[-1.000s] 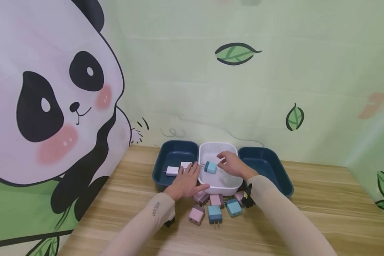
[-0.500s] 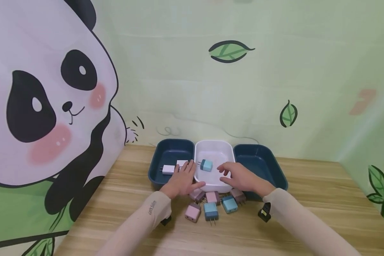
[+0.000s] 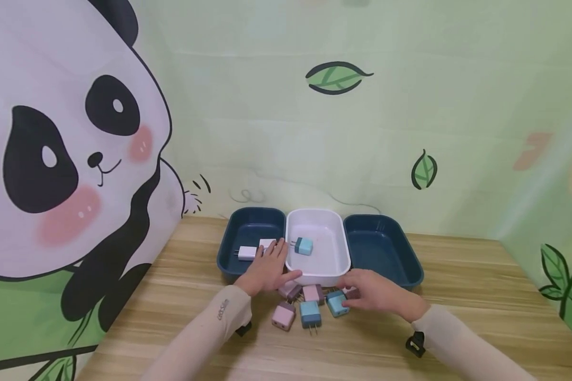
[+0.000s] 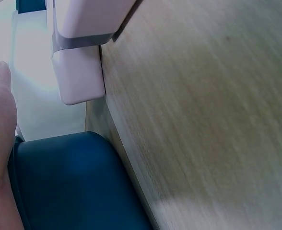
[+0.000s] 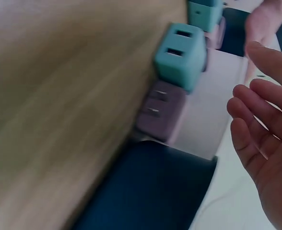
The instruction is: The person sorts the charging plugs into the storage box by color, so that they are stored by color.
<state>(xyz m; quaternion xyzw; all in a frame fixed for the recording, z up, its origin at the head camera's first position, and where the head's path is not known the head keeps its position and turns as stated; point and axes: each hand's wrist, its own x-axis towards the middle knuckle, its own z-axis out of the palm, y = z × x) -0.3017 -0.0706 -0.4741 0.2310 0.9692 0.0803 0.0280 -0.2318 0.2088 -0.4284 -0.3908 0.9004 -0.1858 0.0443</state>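
In the head view my left hand (image 3: 266,269) lies with fingers extended over the side where the left blue tray (image 3: 248,228) meets the white tray (image 3: 326,233). White charger plugs (image 3: 247,253) sit in that blue tray, partly under the fingers. One light-blue charger plug (image 3: 305,246) lies inside the white tray. My right hand (image 3: 378,291), fingers loosely bent, hovers beside a blue charger plug (image 3: 336,303) on the table, its thumb overlapping that plug in this view. A mauve-based plug (image 5: 162,112) stands beside the blue one in the right wrist view. Neither hand grips anything.
More plugs are bunched before the white tray: pink ones (image 3: 284,316) and another blue one (image 3: 310,315) with prongs toward me. A second dark-blue tray (image 3: 376,243) stands at right. Behind the wooden table (image 3: 457,270) rises a printed backdrop (image 3: 267,121).
My right hand has moved out of the white tray, toward me and down to the plugs in front of it. The left hand stays put. The head view has shifted slightly.
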